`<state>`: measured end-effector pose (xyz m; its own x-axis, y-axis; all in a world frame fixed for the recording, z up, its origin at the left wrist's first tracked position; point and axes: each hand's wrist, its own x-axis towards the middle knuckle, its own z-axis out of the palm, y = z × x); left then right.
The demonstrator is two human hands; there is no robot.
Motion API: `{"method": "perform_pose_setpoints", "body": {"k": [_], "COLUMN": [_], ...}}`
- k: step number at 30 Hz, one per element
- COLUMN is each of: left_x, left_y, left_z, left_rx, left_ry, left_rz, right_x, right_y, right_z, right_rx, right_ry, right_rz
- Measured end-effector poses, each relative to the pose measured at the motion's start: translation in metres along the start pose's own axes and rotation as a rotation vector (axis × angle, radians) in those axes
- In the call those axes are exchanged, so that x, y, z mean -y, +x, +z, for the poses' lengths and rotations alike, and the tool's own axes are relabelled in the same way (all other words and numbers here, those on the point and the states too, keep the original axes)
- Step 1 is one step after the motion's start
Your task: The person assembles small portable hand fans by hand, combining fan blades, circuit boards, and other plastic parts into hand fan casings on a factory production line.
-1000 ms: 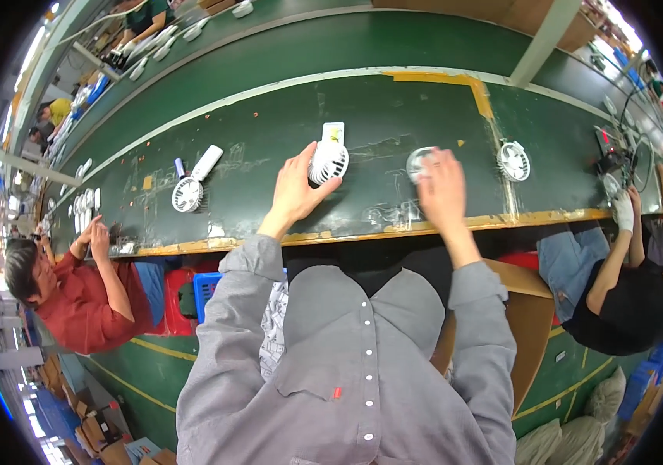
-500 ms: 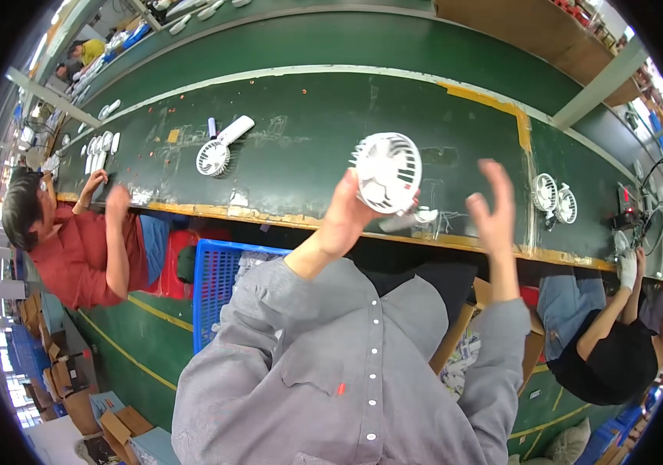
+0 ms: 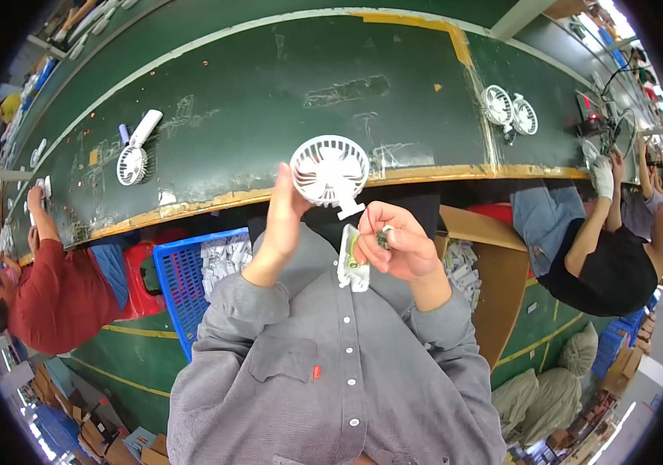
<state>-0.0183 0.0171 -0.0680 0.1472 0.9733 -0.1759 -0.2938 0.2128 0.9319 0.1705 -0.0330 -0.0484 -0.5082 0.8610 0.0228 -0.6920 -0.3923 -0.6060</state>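
My left hand (image 3: 285, 217) is closed on the edge of a white round fan head (image 3: 330, 170), with its slatted cage and blades showing. A short neck sticks out of the fan's lower side toward my right hand (image 3: 403, 246). In the fingertips of that hand is a small green circuit board (image 3: 382, 239), and a thin dark wire runs near it. Just below, close against my right fingers, is a white open handle shell (image 3: 353, 273) with a yellow-green cell inside. Whether the right fingers also bear the shell's weight is hidden.
A white handheld fan (image 3: 133, 164) lies on the green bench (image 3: 246, 101) at left, beside a purple cylinder (image 3: 123, 134). Two fan heads (image 3: 497, 105) lie at right. Below the bench edge are a blue basket (image 3: 173, 283) and a cardboard box (image 3: 494, 298), both with white parts. Co-workers sit on both sides.
My right hand was spread open apart from the fan; it now pinches the circuit board beside the fan's neck. The fan head has come lower and closer. The view has swung right.
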Motion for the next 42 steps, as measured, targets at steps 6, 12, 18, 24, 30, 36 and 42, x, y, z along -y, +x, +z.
{"method": "perform_pose_setpoints", "body": {"k": [6, 12, 18, 24, 30, 36, 42], "left_x": [-0.015, -0.033, -0.015, 0.002, 0.009, 0.016, 0.02], "left_y": [-0.022, -0.023, -0.024, -0.024, -0.031, -0.044, -0.06], "left_z": [0.016, 0.027, 0.024, 0.029, 0.021, 0.014, 0.018], "left_rx": [0.27, 0.821, 0.812, 0.788, 0.77, 0.717, 0.623], "left_ry": [0.615, 0.792, 1.089, 1.083, 1.076, 1.238, 0.884], "left_rz": [0.795, 0.76, 1.205, 1.306, 1.272, 1.155, 0.774], "right_x": [0.009, 0.009, 0.01, -0.006, -0.013, -0.018, -0.011], "right_y": [-0.023, -0.037, -0.048, -0.061, -0.068, -0.076, -0.079], "right_z": [0.01, 0.0, -0.009, -0.029, -0.032, -0.027, -0.007], "right_rx": [-0.093, -0.146, -0.105, -0.061, -0.064, -0.3, -0.293], "right_ry": [-0.038, -0.163, -0.107, -0.035, -0.092, -0.459, -0.503], "right_rz": [0.102, 0.243, 0.312, 0.399, 0.401, 0.36, 0.404]}}
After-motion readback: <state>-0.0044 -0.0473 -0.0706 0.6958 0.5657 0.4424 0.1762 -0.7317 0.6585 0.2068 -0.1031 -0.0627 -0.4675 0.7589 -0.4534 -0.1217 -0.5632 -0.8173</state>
